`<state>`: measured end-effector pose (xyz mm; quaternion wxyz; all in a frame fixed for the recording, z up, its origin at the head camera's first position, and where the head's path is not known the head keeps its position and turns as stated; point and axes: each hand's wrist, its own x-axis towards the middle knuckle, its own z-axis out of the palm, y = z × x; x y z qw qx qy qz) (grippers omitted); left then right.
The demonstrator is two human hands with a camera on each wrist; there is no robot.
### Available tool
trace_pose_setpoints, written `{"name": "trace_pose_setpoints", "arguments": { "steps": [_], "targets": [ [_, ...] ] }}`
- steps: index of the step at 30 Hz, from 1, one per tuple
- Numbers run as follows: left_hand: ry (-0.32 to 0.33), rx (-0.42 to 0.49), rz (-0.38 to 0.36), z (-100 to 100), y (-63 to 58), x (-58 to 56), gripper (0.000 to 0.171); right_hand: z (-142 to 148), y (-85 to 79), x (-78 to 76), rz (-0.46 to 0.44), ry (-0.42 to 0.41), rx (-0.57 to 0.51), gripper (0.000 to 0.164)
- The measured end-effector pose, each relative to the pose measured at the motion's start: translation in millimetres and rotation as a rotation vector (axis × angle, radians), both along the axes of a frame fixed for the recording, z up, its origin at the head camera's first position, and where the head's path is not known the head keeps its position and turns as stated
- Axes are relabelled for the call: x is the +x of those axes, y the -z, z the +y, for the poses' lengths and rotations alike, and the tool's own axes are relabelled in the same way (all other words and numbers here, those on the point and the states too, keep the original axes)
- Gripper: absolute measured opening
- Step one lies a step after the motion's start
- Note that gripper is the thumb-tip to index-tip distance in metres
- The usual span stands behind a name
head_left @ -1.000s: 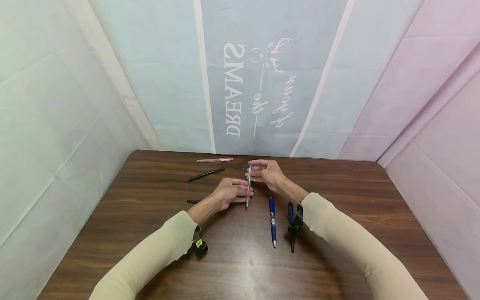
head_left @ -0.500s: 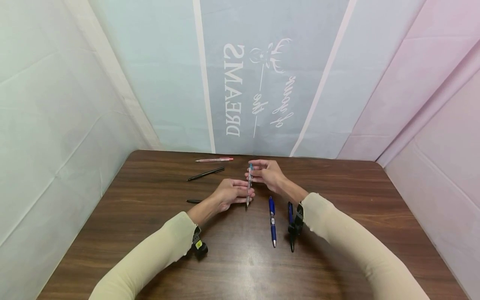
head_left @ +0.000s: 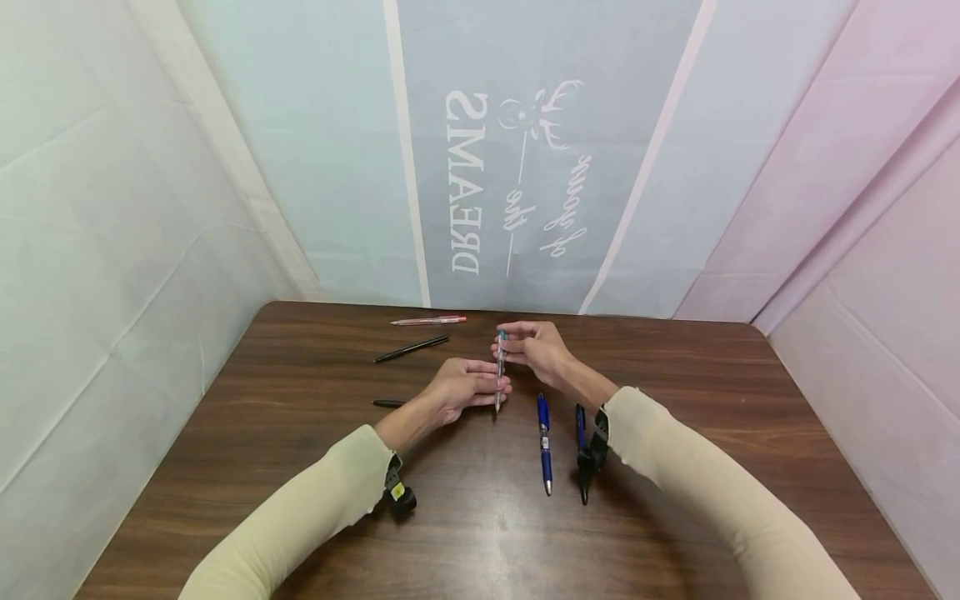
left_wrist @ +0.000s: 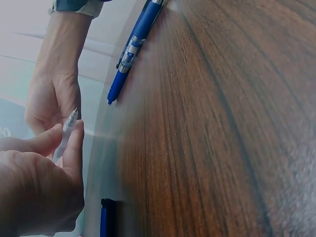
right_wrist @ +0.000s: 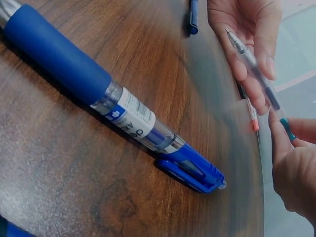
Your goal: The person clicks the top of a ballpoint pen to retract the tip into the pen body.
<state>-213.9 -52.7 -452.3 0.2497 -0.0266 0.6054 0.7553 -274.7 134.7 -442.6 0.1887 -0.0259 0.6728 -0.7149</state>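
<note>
Between my two hands is a clear ballpoint pen (head_left: 499,372) with a teal end, its bare writing tip pointing back toward me. My left hand (head_left: 459,389) pinches the lower barrel between thumb and fingers. At the teal end, the thumb and fingers of my right hand (head_left: 542,350) grip the pen. In the right wrist view the transparent barrel (right_wrist: 255,71) shows a grey-looking refill inside. The left wrist view catches the pen's tip (left_wrist: 71,120) poking out past the left thumb and finger.
A red pen (head_left: 429,321) and a black pen (head_left: 411,348) lie at the back left. Another dark pen (head_left: 386,403) is partly behind the left forearm. On the right lie a blue pen (head_left: 545,446) and a dark blue pen (head_left: 581,421), partly covered by the wrist camera.
The left hand and the pen's tip have shifted very slightly to the right. Both hands keep their hold, and the loose pens stay where they were.
</note>
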Motion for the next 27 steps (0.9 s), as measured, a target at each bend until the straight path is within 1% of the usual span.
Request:
{"name": "trace_pose_setpoints", "arguments": {
  "steps": [8,14,21,27],
  "targets": [
    [0.005,-0.001,-0.001,0.7,-2.1,0.5,0.037,0.4,-1.9,1.7,0.027,0.016,-0.001,0.042],
    [0.006,0.001,0.002,1.1,-2.7,1.9,0.036,1.2,-2.8,2.5,0.024,0.030,0.018,0.043],
    [0.007,0.017,-0.003,1.3,-2.6,4.1,0.036,2.7,0.1,5.9,0.016,0.014,0.008,0.049],
    [0.014,0.027,-0.015,0.5,-1.7,5.9,0.038,2.8,3.5,9.8,0.017,-0.009,0.006,0.049]
  ]
}}
